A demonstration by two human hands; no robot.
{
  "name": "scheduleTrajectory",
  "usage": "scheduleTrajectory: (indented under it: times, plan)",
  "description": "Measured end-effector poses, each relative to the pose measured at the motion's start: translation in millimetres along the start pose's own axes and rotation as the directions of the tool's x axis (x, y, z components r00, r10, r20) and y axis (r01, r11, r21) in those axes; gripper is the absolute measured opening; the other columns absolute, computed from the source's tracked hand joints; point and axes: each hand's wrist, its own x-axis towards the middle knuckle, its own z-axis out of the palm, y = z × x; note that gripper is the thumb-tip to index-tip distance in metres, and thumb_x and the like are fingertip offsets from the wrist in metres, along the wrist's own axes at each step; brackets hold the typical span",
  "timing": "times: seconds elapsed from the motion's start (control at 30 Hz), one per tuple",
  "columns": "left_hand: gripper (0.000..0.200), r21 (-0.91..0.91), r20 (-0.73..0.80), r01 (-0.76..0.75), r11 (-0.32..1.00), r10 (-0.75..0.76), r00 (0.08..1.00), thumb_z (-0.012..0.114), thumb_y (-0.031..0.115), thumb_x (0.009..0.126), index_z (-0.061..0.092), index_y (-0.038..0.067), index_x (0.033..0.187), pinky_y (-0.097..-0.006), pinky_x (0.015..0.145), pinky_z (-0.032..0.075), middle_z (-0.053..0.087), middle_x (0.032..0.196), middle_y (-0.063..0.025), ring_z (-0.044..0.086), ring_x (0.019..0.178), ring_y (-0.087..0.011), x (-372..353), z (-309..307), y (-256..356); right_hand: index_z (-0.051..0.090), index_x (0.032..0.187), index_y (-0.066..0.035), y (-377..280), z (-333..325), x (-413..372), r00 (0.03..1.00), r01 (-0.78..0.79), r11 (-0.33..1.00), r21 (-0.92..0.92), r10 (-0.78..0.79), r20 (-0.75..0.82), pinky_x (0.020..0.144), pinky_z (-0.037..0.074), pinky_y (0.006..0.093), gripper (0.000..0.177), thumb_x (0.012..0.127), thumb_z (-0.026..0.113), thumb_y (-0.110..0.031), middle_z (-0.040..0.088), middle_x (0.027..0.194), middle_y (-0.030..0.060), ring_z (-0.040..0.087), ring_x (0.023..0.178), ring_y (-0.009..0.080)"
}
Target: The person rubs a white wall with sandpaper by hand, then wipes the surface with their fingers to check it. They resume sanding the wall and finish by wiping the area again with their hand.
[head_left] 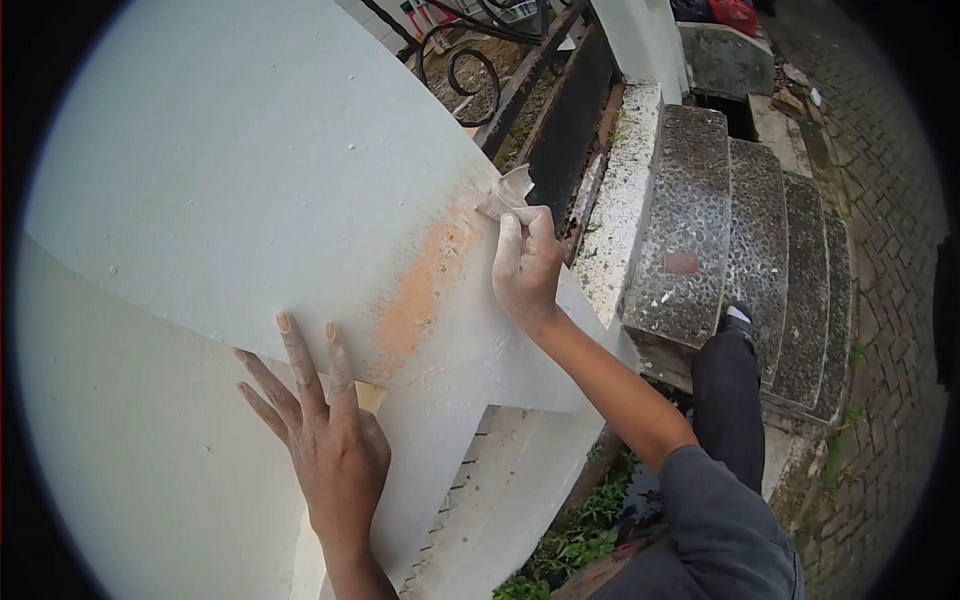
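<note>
A white painted wall fills the left of the view, with an orange patch where the paint is worn off. My left hand lies flat on the wall below the patch, fingers spread. At the wall's edge my right hand pinches a small folded piece of sandpaper and presses it against the surface just above the patch. White dust covers both hands.
Curved pebble-faced steps descend on the right to a brick paving. A rusty iron gate with scrollwork stands beyond the wall edge. Weeds grow at the base. My leg and shoe rest on a step.
</note>
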Motion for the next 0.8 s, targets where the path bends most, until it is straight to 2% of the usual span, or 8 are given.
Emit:
scheduleTrajectory:
  times: [0.1,0.23,0.3,0.4,0.5,0.6,0.7,0.8]
  plan:
    - [0.084,0.006,-0.012,0.005,1.0,-0.005,1.0,0.043,-0.013,0.062,0.035,0.018,0.14,-0.0589,0.111,0.01,0.015,0.153,-0.0078,0.002,0.14,-0.0399,1,1,1,0.048,0.088,0.001,-20,9,-53,0.878,0.447,0.893,0.045,-0.448,0.166,0.095,0.044,0.0404,0.004,0.088,0.046,0.005,0.066,0.099,0.0231,0.059,0.109,0.0332]
    - [0.084,0.007,-0.025,-0.018,1.0,0.018,1.0,0.043,-0.014,0.062,0.035,0.017,0.14,-0.0589,0.111,0.011,0.014,0.153,-0.0082,0.002,0.14,-0.0405,0,2,1,0.047,0.088,0.003,7,4,-9,0.948,0.312,0.947,0.079,-0.316,0.041,0.095,0.045,0.0395,0.001,0.089,0.047,0.003,0.066,0.099,0.0225,0.059,0.109,0.0329]
    - [0.083,0.012,-0.001,-0.023,1.0,0.023,1.0,0.043,-0.013,0.063,0.035,0.016,0.14,-0.0589,0.111,0.011,0.014,0.153,-0.0086,0.003,0.14,-0.0409,0,1,0,0.048,0.086,0.002,-6,-4,9,0.997,-0.056,0.998,0.011,0.056,0.052,0.093,0.046,0.0393,0.002,0.088,0.048,0.002,0.065,0.099,0.0235,0.059,0.107,0.0336]
    - [0.083,0.004,-0.004,-0.015,1.0,0.015,1.0,0.044,-0.013,0.063,0.035,0.017,0.14,-0.0592,0.111,0.011,0.014,0.153,-0.0087,0.002,0.14,-0.0412,0,2,1,0.049,0.083,-0.001,-18,11,-42,0.905,0.392,0.914,0.103,-0.403,0.135,0.095,0.045,0.0426,0.005,0.086,0.053,0.0,0.064,0.102,0.0247,0.06,0.105,0.0364]
    - [0.083,0.007,0.002,-0.017,1.0,0.017,1.0,0.045,-0.012,0.063,0.035,0.017,0.14,-0.0598,0.11,0.011,0.014,0.153,-0.0087,0.002,0.139,-0.0417,0,2,2,0.049,0.087,0.0,3,3,-38,0.861,0.464,0.884,0.049,-0.463,0.208,0.097,0.043,0.0408,0.003,0.087,0.049,0.003,0.064,0.106,0.0238,0.058,0.11,0.0343]
    - [0.083,-0.002,0.03,-0.018,1.0,0.018,0.999,0.045,-0.011,0.063,0.034,0.017,0.141,-0.0602,0.11,0.01,0.014,0.153,-0.0091,0.002,0.139,-0.0424,0,-1,2,0.049,0.089,0.003,-4,-1,19,0.996,-0.083,0.996,0.027,0.082,0.038,0.089,0.049,0.0346,0.003,0.09,0.046,0.002,0.065,0.104,0.0221,0.059,0.109,0.0327]
    - [0.083,-0.024,0.011,-0.014,1.0,0.014,1.0,0.045,-0.011,0.063,0.034,0.017,0.141,-0.0603,0.11,0.01,0.015,0.153,-0.0096,0.002,0.139,-0.0429,1,0,3,0.048,0.089,0.003,-18,12,-23,0.883,0.451,0.892,0.022,-0.45,0.137,0.089,0.049,0.0363,0.001,0.089,0.049,0.002,0.065,0.103,0.0215,0.06,0.106,0.0346]
    - [0.084,-0.028,0.007,-0.021,0.999,0.021,1.0,0.046,-0.011,0.063,0.034,0.016,0.141,-0.0611,0.11,0.009,0.015,0.153,-0.0102,0.002,0.139,-0.0436,1,0,4,0.049,0.088,0.002,-15,11,-18,0.86,0.49,0.867,0.089,-0.498,0.108,0.089,0.049,0.0375,0.001,0.088,0.05,0.002,0.065,0.102,0.0211,0.06,0.106,0.0352]
